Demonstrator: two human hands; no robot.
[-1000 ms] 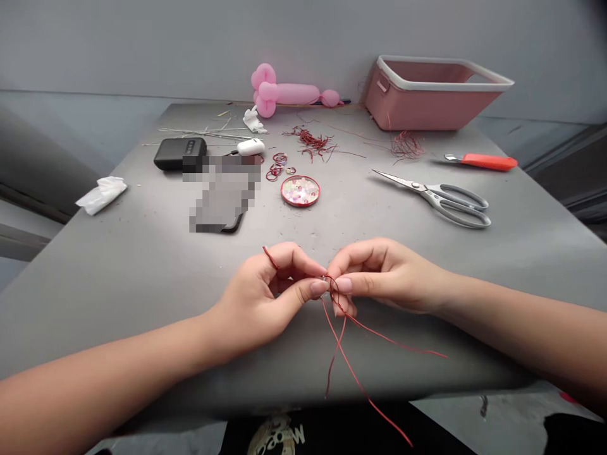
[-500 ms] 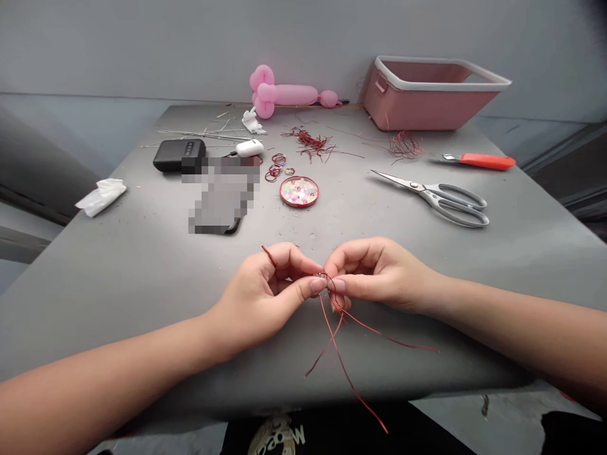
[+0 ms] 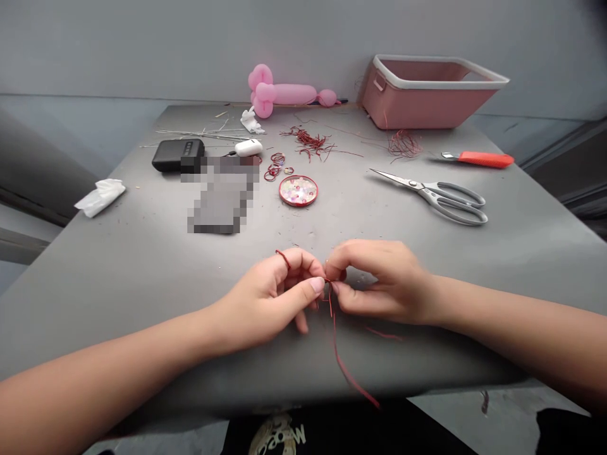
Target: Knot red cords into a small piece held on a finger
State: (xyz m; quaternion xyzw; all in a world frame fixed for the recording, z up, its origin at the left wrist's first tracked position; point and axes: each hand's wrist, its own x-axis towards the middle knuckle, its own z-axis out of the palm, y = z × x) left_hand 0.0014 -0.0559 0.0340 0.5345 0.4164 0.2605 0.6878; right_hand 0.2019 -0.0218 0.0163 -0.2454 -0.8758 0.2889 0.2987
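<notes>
Near the table's front edge, my left hand [image 3: 279, 297] pinches a thin red cord [image 3: 342, 365] between thumb and forefinger. A red ring of cord [image 3: 283, 258] circles one finger of that hand. My right hand [image 3: 379, 281] meets it fingertip to fingertip, thumb and forefinger closed on the same cord. Loose cord ends dangle below the fingers, blurred by motion. Whatever else the fingertips may cover is hidden. Beyond the hands lies a small round red-rimmed dish [image 3: 298, 191] of clear and pinkish beads, with several red cord rings [image 3: 272, 172] beside it.
Grey-handled scissors [image 3: 434, 194] and an orange-handled cutter [image 3: 484, 159] lie to the right. Behind are a pink bin [image 3: 427, 104], a pink balloon [image 3: 294, 94] and red cord scraps [image 3: 310, 139]. A black box [image 3: 173, 155], white case [image 3: 249, 148], blurred-out flat item [image 3: 220, 199] and tissue [image 3: 100, 197] lie left.
My right hand has turned and its fingers have shifted on the cord. The left fingers have curled differently, one now pointing down. The dangling cord ends have swung and moved.
</notes>
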